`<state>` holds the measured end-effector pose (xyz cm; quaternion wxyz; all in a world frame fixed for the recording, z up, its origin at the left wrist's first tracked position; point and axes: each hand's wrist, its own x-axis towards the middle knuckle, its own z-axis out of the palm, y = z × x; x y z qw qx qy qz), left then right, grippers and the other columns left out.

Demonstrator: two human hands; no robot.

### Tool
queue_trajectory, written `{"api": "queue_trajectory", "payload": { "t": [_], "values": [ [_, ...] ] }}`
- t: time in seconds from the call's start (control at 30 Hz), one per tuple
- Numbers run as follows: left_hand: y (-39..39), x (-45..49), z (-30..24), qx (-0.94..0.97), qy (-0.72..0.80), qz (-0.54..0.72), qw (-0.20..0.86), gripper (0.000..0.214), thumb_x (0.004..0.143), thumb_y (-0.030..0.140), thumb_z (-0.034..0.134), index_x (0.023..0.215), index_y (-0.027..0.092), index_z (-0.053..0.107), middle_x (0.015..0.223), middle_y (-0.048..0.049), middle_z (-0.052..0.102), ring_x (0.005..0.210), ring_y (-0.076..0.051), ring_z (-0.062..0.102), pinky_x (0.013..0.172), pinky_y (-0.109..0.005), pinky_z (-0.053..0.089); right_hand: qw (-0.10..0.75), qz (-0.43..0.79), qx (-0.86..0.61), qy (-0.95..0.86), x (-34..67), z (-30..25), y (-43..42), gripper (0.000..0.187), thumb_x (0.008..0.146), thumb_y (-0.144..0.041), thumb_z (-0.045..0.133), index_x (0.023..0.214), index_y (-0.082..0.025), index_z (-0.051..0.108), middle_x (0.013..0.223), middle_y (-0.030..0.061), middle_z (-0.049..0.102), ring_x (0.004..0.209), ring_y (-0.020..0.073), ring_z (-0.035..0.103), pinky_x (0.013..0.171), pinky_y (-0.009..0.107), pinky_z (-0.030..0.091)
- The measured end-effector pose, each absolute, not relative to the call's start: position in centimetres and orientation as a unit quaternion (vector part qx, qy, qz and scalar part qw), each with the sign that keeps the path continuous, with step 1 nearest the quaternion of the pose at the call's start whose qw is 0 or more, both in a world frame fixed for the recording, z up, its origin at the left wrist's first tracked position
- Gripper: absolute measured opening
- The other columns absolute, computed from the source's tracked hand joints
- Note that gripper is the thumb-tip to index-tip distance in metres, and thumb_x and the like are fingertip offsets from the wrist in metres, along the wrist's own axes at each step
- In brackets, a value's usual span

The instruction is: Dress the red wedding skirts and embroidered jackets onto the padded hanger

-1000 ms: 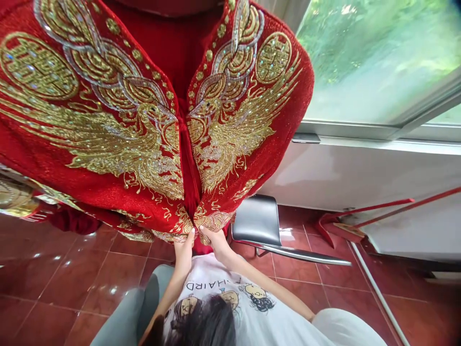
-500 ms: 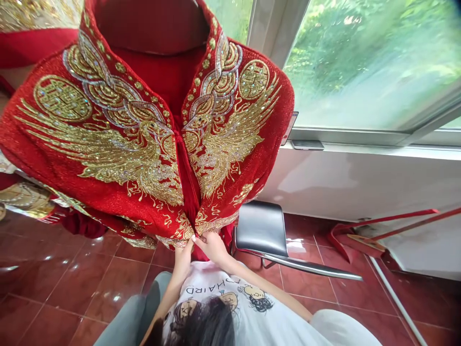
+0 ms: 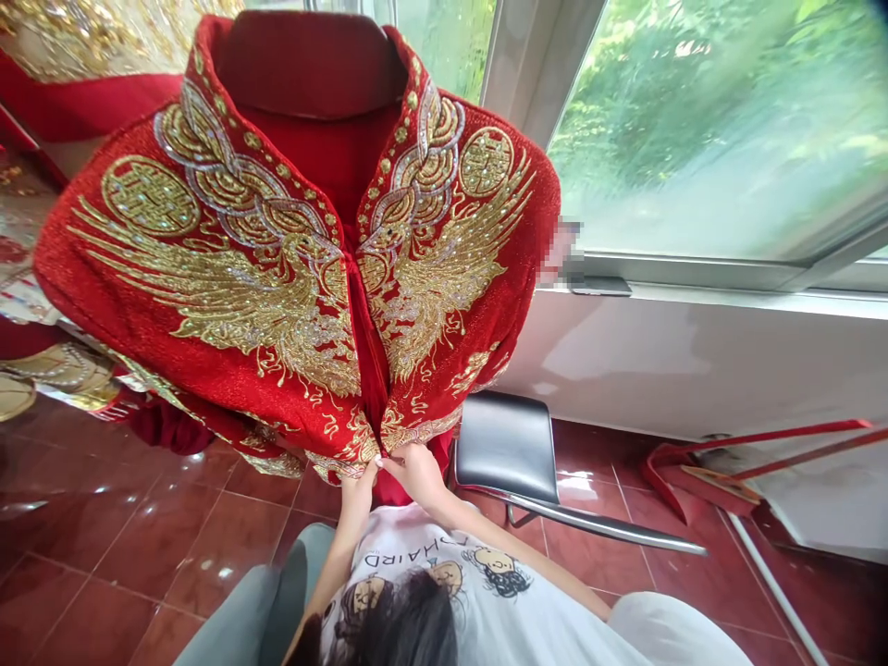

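A red jacket [image 3: 228, 277] with gold and silver bird embroidery hangs on a red dress form in front of me, its front opening running down the middle. My left hand [image 3: 357, 490] pinches the lower hem of the left panel beside the opening. My right hand [image 3: 418, 470] pinches the hem of the right panel. The two hands nearly touch at the bottom of the opening, fingers closed on the cloth. My white printed shirt [image 3: 444, 573] and grey trousers show below.
A black chair with chrome frame [image 3: 510, 444] stands just right of the form. Red broom and dustpan handles [image 3: 728, 458] lie by the white wall under the window. More embroidered garments [image 3: 48, 370] sit at the left. The floor is glossy red tile.
The view has tilted up, so the jacket's collar and shoulders now show. Both hands have stayed pinched at the bottom of the front opening.
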<state>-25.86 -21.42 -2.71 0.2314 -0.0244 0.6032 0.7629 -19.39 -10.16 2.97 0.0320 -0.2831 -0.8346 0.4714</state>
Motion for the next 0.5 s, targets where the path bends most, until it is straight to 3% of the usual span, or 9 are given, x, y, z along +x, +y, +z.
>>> {"api": "queue_trajectory", "payload": {
  "t": [0.23, 0.4, 0.5],
  "values": [
    [-21.5, -25.4, -1.7, -0.019, 0.568, 0.776, 0.275, 0.05, 0.057, 0.041, 0.085, 0.096, 0.016, 0.065, 0.093, -0.0085, 0.072, 0.092, -0.024, 0.069, 0.087, -0.041, 0.053, 0.045, 0.513, -0.242, -0.822, -19.5, 2.5, -9.6, 0.025, 0.08, -0.023, 0.064, 0.056, -0.016, 0.062, 0.057, 0.0006, 0.059, 0.055, 0.0107, 0.046, 0.056, 0.023, 0.029],
    [-21.4, -25.1, -2.1, -0.013, 0.569, 0.783, 0.249, 0.053, 0.062, 0.037, 0.083, 0.107, 0.018, 0.063, 0.097, -0.0068, 0.072, 0.103, -0.023, 0.066, 0.096, -0.038, 0.049, 0.075, 0.508, -0.271, -0.814, -19.0, 3.0, -10.1, 0.025, 0.077, -0.021, 0.062, 0.052, -0.018, 0.057, 0.061, 0.0047, 0.06, 0.061, 0.0146, 0.048, 0.063, 0.027, 0.026],
    [-21.2, -25.0, -2.8, -0.019, 0.574, 0.782, 0.243, 0.052, 0.062, 0.039, 0.083, 0.105, 0.017, 0.063, 0.096, -0.0069, 0.071, 0.102, -0.023, 0.067, 0.095, -0.039, 0.05, 0.079, 0.536, -0.303, -0.784, -19.1, 3.1, -10.3, 0.026, 0.071, -0.018, 0.063, 0.048, -0.018, 0.051, 0.054, 0.0031, 0.053, 0.058, 0.0137, 0.043, 0.06, 0.027, 0.024]
  ]
}}
